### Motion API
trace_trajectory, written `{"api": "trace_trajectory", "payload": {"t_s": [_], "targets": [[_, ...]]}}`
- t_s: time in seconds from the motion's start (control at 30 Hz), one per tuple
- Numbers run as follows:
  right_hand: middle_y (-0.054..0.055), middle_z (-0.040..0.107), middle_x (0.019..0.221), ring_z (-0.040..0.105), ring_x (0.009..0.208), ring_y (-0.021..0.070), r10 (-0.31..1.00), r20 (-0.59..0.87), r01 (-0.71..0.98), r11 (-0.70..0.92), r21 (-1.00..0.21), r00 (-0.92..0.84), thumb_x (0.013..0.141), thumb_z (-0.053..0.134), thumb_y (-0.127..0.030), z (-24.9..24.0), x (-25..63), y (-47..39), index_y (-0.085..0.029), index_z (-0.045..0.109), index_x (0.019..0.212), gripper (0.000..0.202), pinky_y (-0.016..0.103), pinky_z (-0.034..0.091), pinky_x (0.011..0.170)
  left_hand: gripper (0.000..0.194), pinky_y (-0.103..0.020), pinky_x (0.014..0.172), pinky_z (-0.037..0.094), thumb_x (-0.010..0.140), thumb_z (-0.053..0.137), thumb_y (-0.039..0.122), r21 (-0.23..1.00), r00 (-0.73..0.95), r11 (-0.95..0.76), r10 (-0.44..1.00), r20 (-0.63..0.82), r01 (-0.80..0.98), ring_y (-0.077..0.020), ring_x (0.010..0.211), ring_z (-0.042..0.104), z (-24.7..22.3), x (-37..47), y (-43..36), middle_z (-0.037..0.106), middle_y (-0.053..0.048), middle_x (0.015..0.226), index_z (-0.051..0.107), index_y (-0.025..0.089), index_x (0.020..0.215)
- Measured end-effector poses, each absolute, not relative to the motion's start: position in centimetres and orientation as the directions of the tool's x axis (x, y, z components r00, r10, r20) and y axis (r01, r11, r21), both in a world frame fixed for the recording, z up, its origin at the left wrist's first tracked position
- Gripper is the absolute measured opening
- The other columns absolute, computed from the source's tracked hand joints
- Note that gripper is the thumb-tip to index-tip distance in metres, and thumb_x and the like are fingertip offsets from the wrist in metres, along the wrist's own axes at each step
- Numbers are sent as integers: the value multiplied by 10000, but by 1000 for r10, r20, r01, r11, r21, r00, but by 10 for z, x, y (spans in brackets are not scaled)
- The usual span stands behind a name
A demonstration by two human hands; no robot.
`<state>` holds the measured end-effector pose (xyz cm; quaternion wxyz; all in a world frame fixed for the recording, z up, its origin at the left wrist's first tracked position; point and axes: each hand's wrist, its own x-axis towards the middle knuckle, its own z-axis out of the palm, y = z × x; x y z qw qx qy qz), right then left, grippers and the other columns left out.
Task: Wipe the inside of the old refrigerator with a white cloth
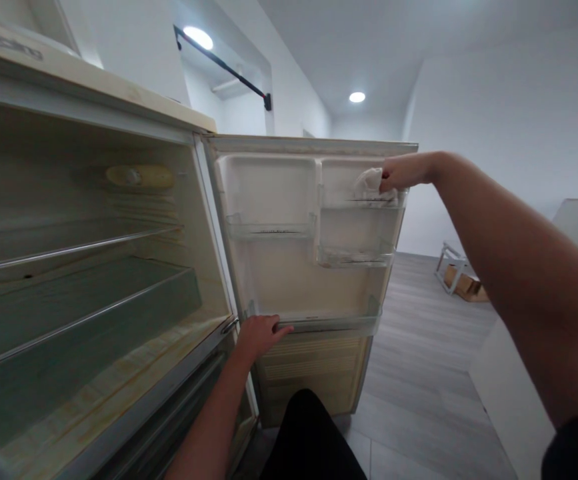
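One crumpled white cloth [369, 183] is pinched in the right hand [403, 172] at two o'clock, by a clear plastic bin [337, 201]. Near six, the left hand [259, 335], its grip unclear, touches the long lower bin [339, 325], perhaps steadying the open off-white door [273, 277].

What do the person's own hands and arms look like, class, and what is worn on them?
The left hand and right hand have no gloves, and no watch or bracelet shows. A plain black sleeve shows high on the right arm; none shows on the left.
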<state>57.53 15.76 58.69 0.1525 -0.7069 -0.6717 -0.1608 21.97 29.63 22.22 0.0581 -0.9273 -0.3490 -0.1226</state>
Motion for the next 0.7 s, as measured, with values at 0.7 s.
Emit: {"api": "trace_trajectory", "payload": {"t_s": [0.7], "targets": [[208,593,1237,535,1120,362,666,720,901,-168,401,-196,990,455,-452,494,458,184,-137,503,1306,449,464,415,917,687,-373,733,464,931,258,759,-55,721,-747,617,315,663,-302,850,727,218,220,297,760,-97,825,662,214,825]]}}
